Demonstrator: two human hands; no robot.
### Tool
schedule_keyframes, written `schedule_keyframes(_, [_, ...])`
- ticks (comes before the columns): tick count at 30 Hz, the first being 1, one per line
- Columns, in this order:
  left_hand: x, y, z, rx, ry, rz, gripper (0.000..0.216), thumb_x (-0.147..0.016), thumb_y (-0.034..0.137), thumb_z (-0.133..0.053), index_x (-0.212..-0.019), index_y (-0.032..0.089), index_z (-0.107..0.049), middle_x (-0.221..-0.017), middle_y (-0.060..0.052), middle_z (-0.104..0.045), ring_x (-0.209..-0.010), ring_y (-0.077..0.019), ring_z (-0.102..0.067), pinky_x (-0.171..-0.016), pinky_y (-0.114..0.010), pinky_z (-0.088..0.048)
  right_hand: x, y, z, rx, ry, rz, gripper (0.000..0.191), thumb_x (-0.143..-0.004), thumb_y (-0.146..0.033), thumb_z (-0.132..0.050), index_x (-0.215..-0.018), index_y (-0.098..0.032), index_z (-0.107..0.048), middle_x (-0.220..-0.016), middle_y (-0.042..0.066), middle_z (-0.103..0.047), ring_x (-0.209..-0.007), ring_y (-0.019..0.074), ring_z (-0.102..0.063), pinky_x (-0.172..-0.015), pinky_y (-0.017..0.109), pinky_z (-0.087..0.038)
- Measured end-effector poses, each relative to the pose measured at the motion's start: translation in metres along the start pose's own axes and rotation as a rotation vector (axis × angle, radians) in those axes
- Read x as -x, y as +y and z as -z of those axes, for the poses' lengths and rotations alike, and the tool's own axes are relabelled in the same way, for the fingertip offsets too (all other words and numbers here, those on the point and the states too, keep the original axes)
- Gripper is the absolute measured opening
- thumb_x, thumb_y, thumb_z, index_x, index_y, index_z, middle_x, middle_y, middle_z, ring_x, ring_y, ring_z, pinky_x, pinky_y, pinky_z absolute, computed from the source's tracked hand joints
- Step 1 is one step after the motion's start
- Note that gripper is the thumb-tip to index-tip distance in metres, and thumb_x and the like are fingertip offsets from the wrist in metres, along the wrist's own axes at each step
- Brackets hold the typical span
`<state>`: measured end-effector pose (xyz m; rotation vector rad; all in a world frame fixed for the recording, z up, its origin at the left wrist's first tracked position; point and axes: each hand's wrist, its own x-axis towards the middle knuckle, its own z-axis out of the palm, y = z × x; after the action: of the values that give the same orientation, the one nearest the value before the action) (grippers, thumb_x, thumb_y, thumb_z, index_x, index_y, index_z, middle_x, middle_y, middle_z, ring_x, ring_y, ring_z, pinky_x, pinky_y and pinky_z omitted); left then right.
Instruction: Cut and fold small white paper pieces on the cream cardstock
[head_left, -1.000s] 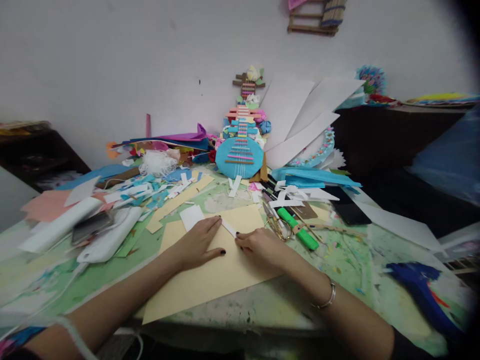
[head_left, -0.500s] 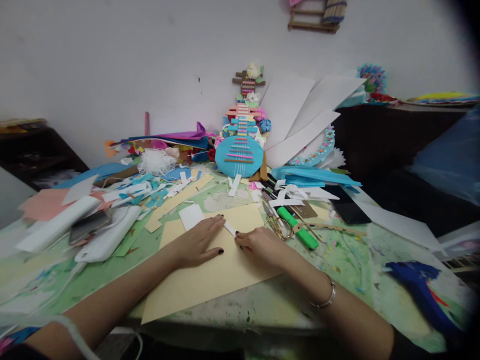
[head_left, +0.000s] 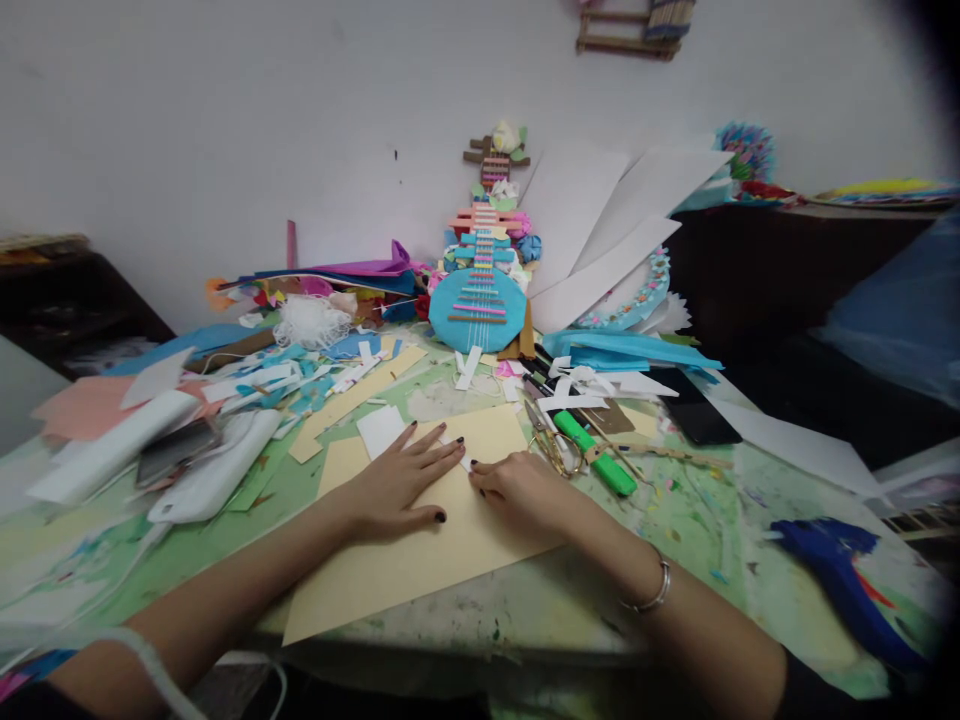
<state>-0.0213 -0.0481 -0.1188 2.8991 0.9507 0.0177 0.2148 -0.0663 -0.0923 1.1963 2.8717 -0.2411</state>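
Observation:
A cream card sheet (head_left: pixel 420 560) lies on the paint-stained table (head_left: pixel 675 510) in front of me. My left hand (head_left: pixel 401 482) rests flat on it, fingers spread, with its fingertips over a small white paper strip (head_left: pixel 463 462). My right hand (head_left: pixel 517 488) sits just to the right, fingers curled and pinching the near end of that strip. A white paper square (head_left: pixel 380 430) lies beside my left fingers. Scissors (head_left: pixel 551 445) and a green marker (head_left: pixel 596 455) are just right of my right hand.
A blue paper guitar model (head_left: pixel 480 290) leans on the wall behind. Paper scraps and coloured sheets (head_left: pixel 315 370) crowd the left. White foam pieces (head_left: pixel 214 470) lie at left, white sheets (head_left: pixel 600 240) at back right, and a blue glue gun (head_left: pixel 840 570) at right.
My left hand's fingers have spread apart and slid a little right over the white strip. My right hand has stayed in place.

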Motion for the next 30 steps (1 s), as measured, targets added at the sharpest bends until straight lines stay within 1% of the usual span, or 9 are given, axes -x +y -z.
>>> schedule_keyframes(3, [-0.001,0.001,0.002,0.015,0.006,-0.014,0.075,-0.087,0.061,-0.033,-0.147,0.028,-0.004,-0.152,-0.006,-0.021,-0.140,-0.0316,-0.011,-0.110,-0.056,0.004,0.000,0.000,0.000,0.017,0.011,0.012,0.022,-0.089,-0.017,-0.041,-0.086,-0.016,-0.063,-0.090,0.008,-0.069,-0.079,0.0170,-0.063,-0.064,0.025,-0.033])
schedule_keyframes(6, [-0.001,0.001,-0.001,0.041,-0.022,-0.011,0.078,-0.086,0.062,-0.033,-0.147,0.026,0.001,-0.153,-0.008,-0.014,-0.140,-0.0303,-0.014,-0.111,-0.055,0.002,0.000,0.001,-0.001,0.021,0.017,0.013,0.023,-0.090,-0.019,-0.041,-0.087,-0.016,-0.063,-0.089,0.008,-0.069,-0.079,0.0172,-0.063,-0.063,0.025,-0.032])
schedule_keyframes(9, [0.000,0.001,-0.003,0.053,-0.027,-0.004,0.083,-0.084,0.066,-0.034,-0.147,0.026,0.002,-0.153,-0.010,-0.011,-0.140,-0.0324,-0.013,-0.111,-0.056,-0.002,0.001,0.001,-0.001,0.024,0.014,0.015,0.024,-0.091,-0.021,-0.040,-0.087,-0.016,-0.063,-0.087,0.009,-0.069,-0.078,0.0173,-0.063,-0.064,0.026,-0.032])
schedule_keyframes(12, [-0.001,0.002,-0.004,0.042,-0.035,0.001,0.083,-0.082,0.068,-0.035,-0.147,0.029,-0.002,-0.153,-0.011,-0.011,-0.139,-0.0348,-0.013,-0.109,-0.059,-0.004,0.001,0.000,0.001,0.054,-0.003,0.006,0.025,-0.090,-0.020,-0.040,-0.087,-0.016,-0.064,-0.085,0.009,-0.069,-0.076,0.0181,-0.063,-0.064,0.027,-0.032])
schedule_keyframes(17, [-0.001,0.005,-0.001,0.006,-0.045,0.049,0.081,-0.078,0.072,-0.037,-0.146,0.035,-0.011,-0.153,-0.007,-0.016,-0.139,-0.0410,-0.007,-0.104,-0.066,-0.007,0.003,0.000,0.003,0.097,-0.016,-0.016,0.023,-0.086,-0.020,-0.043,-0.086,-0.017,-0.066,-0.081,0.009,-0.069,-0.074,0.0198,-0.063,-0.061,0.027,-0.033])
schedule_keyframes(20, [-0.002,0.004,0.001,-0.002,-0.046,0.048,0.082,-0.077,0.073,-0.039,-0.145,0.036,-0.013,-0.153,-0.007,-0.017,-0.138,-0.0417,-0.010,-0.104,-0.065,-0.010,0.004,0.000,0.005,0.087,-0.029,-0.010,0.022,-0.083,-0.017,-0.046,-0.084,-0.018,-0.067,-0.080,0.008,-0.069,-0.075,0.0198,-0.063,-0.063,0.027,-0.034])
schedule_keyframes(23, [-0.002,0.003,0.003,-0.004,-0.034,0.037,0.082,-0.076,0.073,-0.040,-0.145,0.036,-0.014,-0.152,-0.008,-0.019,-0.137,-0.0426,-0.014,-0.103,-0.064,-0.013,0.006,-0.002,0.009,0.079,-0.050,0.003,0.023,-0.082,-0.016,-0.045,-0.084,-0.018,-0.068,-0.081,0.008,-0.070,-0.077,0.0200,-0.063,-0.066,0.027,-0.036])
schedule_keyframes(26, [-0.003,0.003,0.004,-0.009,-0.028,0.023,0.082,-0.076,0.073,-0.040,-0.145,0.036,-0.017,-0.152,-0.008,-0.021,-0.136,-0.0428,-0.017,-0.104,-0.063,-0.014,0.009,-0.006,0.011,0.079,-0.067,-0.050,0.024,-0.083,-0.019,-0.044,-0.086,-0.017,-0.068,-0.084,0.010,-0.070,-0.077,0.0214,-0.064,-0.066,0.028,-0.038])
schedule_keyframes(30, [-0.003,0.005,0.007,-0.012,-0.047,0.035,0.081,-0.076,0.073,-0.039,-0.145,0.036,-0.016,-0.152,-0.007,-0.021,-0.136,-0.0427,-0.016,-0.103,-0.064,-0.014,0.012,-0.009,0.010,0.086,-0.061,-0.115,0.028,-0.084,-0.024,-0.043,-0.089,-0.017,-0.069,-0.086,0.013,-0.069,-0.078,0.0242,-0.065,-0.064,0.030,-0.039])
